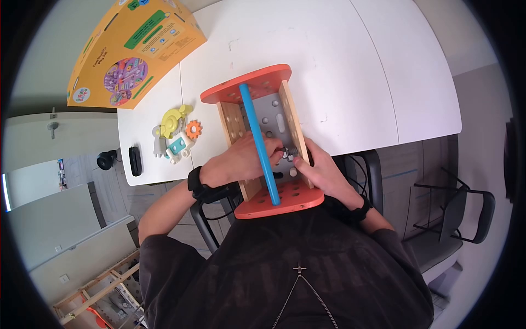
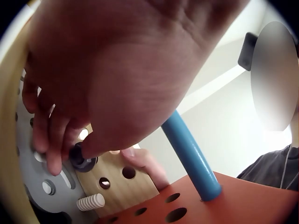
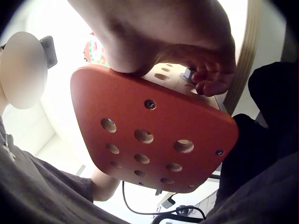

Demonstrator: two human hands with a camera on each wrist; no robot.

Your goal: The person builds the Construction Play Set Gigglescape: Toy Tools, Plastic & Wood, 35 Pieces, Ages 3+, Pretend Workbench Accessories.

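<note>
A toy box with red end panels (image 1: 279, 205) (image 3: 126, 123), wooden sides (image 1: 296, 118) (image 2: 140, 189), a grey perforated panel (image 1: 268, 109) and a blue rod (image 1: 257, 137) (image 2: 191, 156) lies in front of the person. The left hand (image 1: 235, 162) (image 2: 121, 79) reaches inside, under the rod, and pinches a dark round piece (image 2: 83, 157) against the wooden side. Gripping that side's edge, the right hand (image 1: 326, 172) (image 3: 187, 42) has its thumb inside and fingers outside, beside a grey bolt head (image 3: 189, 73). A white threaded bolt (image 2: 91, 202) sticks up nearby.
On the white table (image 1: 350, 82), left of the box, are a yellow toy part (image 1: 171, 122), an orange gear (image 1: 193, 129), a teal-and-white piece (image 1: 178, 146) and a black case (image 1: 135, 160). A large yellow carton (image 1: 137, 55) stands at the back left. Chairs (image 1: 466, 214) are beyond the table.
</note>
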